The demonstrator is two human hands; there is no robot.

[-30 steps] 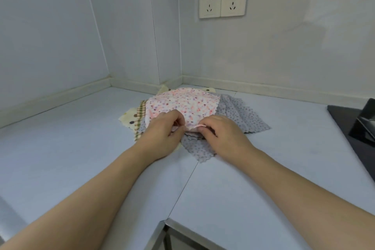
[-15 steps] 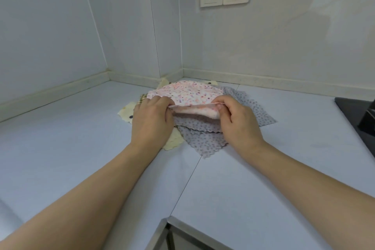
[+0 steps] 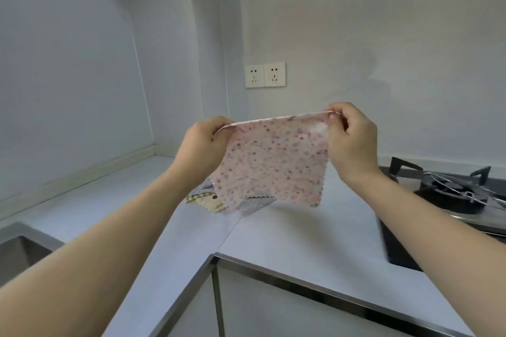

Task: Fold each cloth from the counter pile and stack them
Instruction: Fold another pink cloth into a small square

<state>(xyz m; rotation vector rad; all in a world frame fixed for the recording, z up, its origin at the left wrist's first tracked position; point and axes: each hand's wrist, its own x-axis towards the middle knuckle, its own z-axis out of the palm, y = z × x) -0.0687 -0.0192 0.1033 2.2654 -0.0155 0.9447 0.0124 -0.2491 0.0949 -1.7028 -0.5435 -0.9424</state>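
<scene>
A pink floral cloth point(image 3: 271, 161) hangs in the air above the counter, stretched between both hands. My left hand point(image 3: 202, 145) pinches its upper left corner and my right hand point(image 3: 351, 139) pinches its upper right corner. Its lower edge dangles free with a zigzag cut. Behind and below it the pile of cloths point(image 3: 208, 198) lies in the counter's corner: a yellow patterned piece and a grey dotted piece point(image 3: 254, 204) show, the rest is hidden by the held cloth.
A gas stove point(image 3: 449, 194) with black pan supports sits on the right of the counter point(image 3: 287, 235). A steel sink point(image 3: 16, 249) is at the left edge. Two wall sockets point(image 3: 265, 75) are above the corner. The counter's front edge forms an inner corner below.
Both hands lifted the pink cloth off the pile and spread apart, so it now hangs open in the air. The view has tilted upward.
</scene>
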